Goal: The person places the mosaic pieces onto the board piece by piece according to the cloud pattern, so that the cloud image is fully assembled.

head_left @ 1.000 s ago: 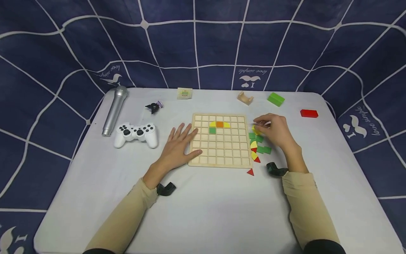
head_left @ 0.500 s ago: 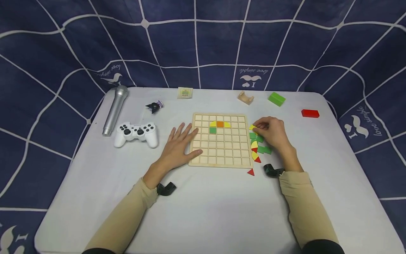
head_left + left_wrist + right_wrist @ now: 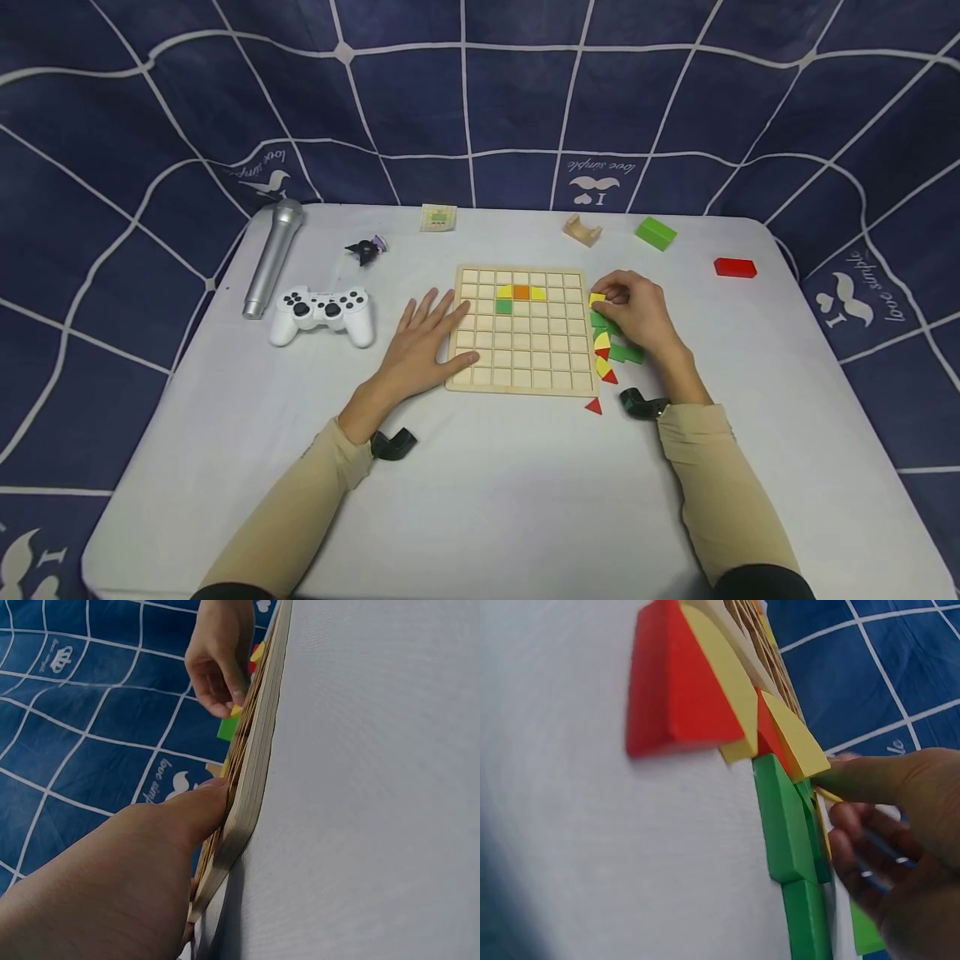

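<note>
A wooden grid board (image 3: 525, 393) lies mid-table, holding two yellow pieces, an orange square (image 3: 521, 292) and a green square (image 3: 504, 307). My left hand (image 3: 420, 346) rests with spread fingers over its left edge; in the left wrist view the thumb (image 3: 199, 810) lies along the rim. At the upper right edge, my right hand (image 3: 637, 308) pinches a yellow piece (image 3: 596, 298) between thumb and fingertips. Below that hand, green blocks (image 3: 626, 354), red-and-yellow pieces (image 3: 603, 367) and a red triangle (image 3: 594, 407) lie along the board. The right wrist view shows green blocks (image 3: 784, 825) close beside the fingers.
Left of the board are a white game controller (image 3: 322, 315), a silver microphone (image 3: 272, 260) and a small dark figure (image 3: 367, 251). Toward the back lie a patterned card (image 3: 438, 218), a wooden arch (image 3: 582, 231), a green block (image 3: 656, 233) and a red block (image 3: 735, 267).
My right hand has shifted a little left toward the board's edge, the yellow piece moving with its fingertips. The left hand stays where it was.
</note>
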The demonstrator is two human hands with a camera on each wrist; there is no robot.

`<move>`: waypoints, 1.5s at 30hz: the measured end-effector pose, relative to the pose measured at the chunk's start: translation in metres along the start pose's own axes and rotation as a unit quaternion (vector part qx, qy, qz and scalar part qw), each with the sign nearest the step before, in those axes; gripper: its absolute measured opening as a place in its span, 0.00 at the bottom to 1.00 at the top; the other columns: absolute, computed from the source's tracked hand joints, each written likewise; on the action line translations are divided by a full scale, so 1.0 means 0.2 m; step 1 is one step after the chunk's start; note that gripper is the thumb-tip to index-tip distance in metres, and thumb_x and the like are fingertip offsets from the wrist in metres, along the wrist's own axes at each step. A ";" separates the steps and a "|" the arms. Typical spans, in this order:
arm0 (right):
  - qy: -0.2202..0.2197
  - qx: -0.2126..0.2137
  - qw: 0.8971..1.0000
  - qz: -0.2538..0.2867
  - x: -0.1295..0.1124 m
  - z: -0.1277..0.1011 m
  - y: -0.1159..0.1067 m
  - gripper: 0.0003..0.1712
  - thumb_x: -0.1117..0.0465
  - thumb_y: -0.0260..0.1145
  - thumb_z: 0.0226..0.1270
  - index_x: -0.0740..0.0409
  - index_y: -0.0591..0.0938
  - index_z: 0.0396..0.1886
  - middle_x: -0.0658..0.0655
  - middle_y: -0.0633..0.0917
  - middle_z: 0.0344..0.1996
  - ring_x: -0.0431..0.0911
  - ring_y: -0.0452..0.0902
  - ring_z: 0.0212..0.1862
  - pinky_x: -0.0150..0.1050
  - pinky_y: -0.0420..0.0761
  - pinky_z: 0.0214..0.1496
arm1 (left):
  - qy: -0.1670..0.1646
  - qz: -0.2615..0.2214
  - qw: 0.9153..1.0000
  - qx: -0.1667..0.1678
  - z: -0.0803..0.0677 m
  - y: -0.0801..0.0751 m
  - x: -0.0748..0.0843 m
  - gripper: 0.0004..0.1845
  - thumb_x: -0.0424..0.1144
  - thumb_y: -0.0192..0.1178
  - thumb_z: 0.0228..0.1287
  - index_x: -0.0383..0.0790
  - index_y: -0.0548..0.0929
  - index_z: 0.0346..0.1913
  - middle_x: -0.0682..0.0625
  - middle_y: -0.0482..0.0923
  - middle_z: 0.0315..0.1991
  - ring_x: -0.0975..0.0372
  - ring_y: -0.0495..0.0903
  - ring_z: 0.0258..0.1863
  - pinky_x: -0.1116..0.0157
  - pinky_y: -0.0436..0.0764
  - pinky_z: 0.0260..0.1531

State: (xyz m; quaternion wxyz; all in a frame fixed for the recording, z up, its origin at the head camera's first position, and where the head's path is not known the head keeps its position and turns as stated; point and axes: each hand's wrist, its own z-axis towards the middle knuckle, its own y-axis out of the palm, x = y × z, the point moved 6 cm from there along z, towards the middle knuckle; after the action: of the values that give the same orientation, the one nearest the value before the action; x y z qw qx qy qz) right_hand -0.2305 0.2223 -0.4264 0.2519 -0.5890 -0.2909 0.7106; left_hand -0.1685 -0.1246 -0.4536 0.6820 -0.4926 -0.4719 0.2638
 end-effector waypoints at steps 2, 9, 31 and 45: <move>-0.005 0.003 1.000 0.019 -0.01 0.00 0.00 0.14 0.71 0.78 0.63 0.60 0.88 0.47 0.61 0.86 0.43 0.51 0.80 0.44 0.22 0.76 0.43 | 0.001 0.000 1.000 0.001 0.00 0.00 0.00 0.48 0.69 0.59 0.71 0.50 0.58 0.85 0.46 0.47 0.87 0.47 0.39 0.87 0.44 0.35 0.85; -0.021 0.016 0.993 0.113 -0.06 0.00 0.03 0.17 0.72 0.78 0.62 0.61 0.88 0.50 0.60 0.88 0.45 0.49 0.86 0.46 0.19 0.83 0.46 | 0.007 0.001 1.000 0.005 0.00 0.00 0.00 0.48 0.68 0.60 0.70 0.49 0.59 0.85 0.45 0.48 0.87 0.47 0.39 0.87 0.44 0.35 0.85; -0.126 0.004 0.992 0.021 -0.24 -0.02 0.21 0.05 0.65 0.79 0.64 0.56 0.93 0.40 0.55 0.92 0.42 0.48 0.88 0.44 0.43 0.87 0.48 | 0.002 0.003 1.000 0.001 -0.02 -0.03 -0.02 0.48 0.68 0.59 0.70 0.50 0.58 0.85 0.46 0.47 0.87 0.47 0.38 0.87 0.44 0.35 0.85; -0.080 -0.067 0.995 -0.003 -0.25 -0.04 0.07 0.12 0.66 0.75 0.68 0.57 0.91 0.51 0.57 0.91 0.51 0.53 0.87 0.52 0.53 0.87 0.60 | 0.005 -0.008 1.000 0.002 0.00 -0.02 0.02 0.48 0.67 0.60 0.70 0.49 0.59 0.85 0.44 0.48 0.86 0.47 0.39 0.87 0.43 0.35 0.84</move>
State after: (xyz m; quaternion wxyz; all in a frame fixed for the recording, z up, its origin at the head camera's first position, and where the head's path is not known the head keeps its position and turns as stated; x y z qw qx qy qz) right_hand -0.2141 0.1787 -0.4031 0.1897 -0.5453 -0.3586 0.7335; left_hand -0.1671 -0.1235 -0.4492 0.6875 -0.4884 -0.4721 0.2569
